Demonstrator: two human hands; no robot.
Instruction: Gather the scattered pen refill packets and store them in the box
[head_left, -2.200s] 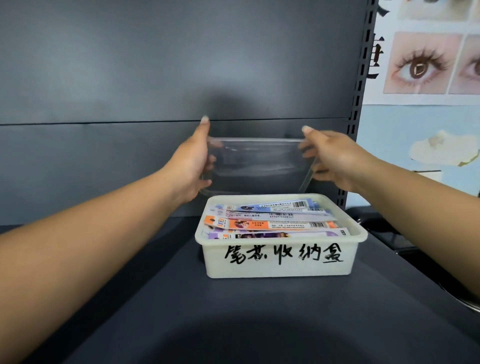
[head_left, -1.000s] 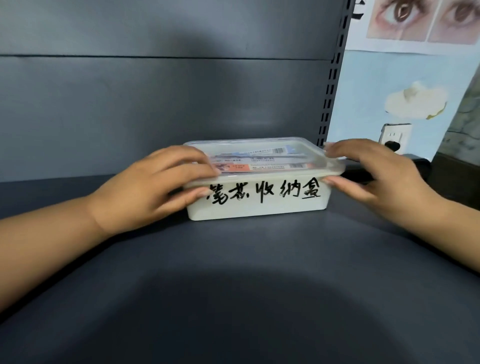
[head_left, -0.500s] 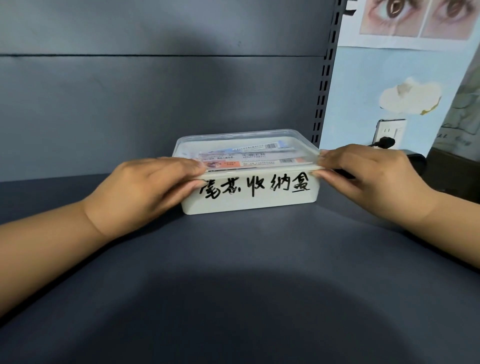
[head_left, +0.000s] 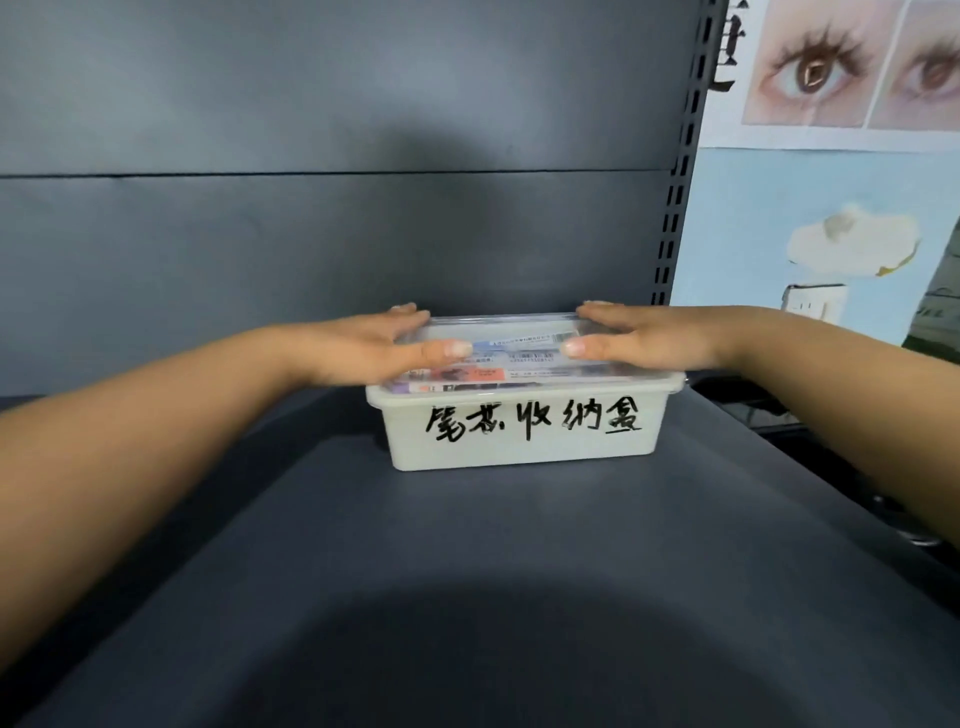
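Pressing flat on the clear lid (head_left: 524, 332), my left hand (head_left: 363, 345) lay across its left end with the fingers straight and together, the thumb stretched along the lid's near side. My right hand (head_left: 654, 335) did the same at the right end, fingers straight toward the far corner and the thumb pointing inward, so that the two thumb tips faced each other with a gap of lid between them. Neither hand curled round anything; both simply rested palm-down on the plastic. The lid sat on the white box (head_left: 519, 441), which stood on the dark grey shelf (head_left: 467, 571), near its back panel (head_left: 311, 234). Black handwritten characters ran across the front wall of the box. Through the lid I could see the pen refill packets (head_left: 524, 358) lying inside, stacked lengthwise: a pale blue one with a barcode between my thumbs, an orange label nearer the front, and a purple edge at the left. I could not count them. To the right of the shelf's slotted upright (head_left: 680, 156) hung a poster (head_left: 831, 67) showing close-up eyes, and below it a light blue wall with a white socket (head_left: 813, 301).
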